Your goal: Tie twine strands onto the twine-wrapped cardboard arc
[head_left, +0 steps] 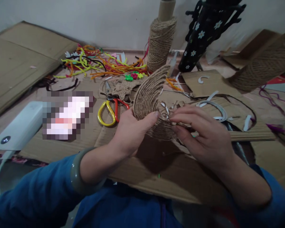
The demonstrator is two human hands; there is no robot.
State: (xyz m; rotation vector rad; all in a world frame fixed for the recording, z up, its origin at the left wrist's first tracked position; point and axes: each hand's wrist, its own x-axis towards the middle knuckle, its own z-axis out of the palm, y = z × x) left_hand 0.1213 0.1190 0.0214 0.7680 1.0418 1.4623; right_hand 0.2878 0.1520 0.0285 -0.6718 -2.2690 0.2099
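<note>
Blue sleeves at the very bottom, a grey-green bangle (79, 172) on the left wrist. Left hand (130, 129) gripping the jute-wrapped crescent (148, 95) from its left side, thumb pressed against the coiled face. Right hand (204, 133) pinching at the tangle of loose twine ends (167, 111) on the crescent's inner edge, fingers curled tight around it.

Crescent itself: curved, covered in neat rows of tan twine, held up on edge above the cardboard sheet (171, 177), roughly mid-frame, one horn pointing up toward the twine spool (160, 42).

Quick count – two jute spools, the upright one in the middle and a blurry tilted spool (263, 66) at far right. One pair of scissors (110, 110) with a yellow and a red handle, just left of the left hand. One white power bank (19, 128) at the left edge, cable trailing off. One heap of coloured pipe cleaners (102, 63) at the back. One black flowered stand (199, 38) beside the upright spool.

Room-wise – pretty cramped to the right with white plastic strips (215, 106) and cardboard scraps. Bare cardboard in front of the hands, flat brown cardboard panels (16, 60) off to the left.
</note>
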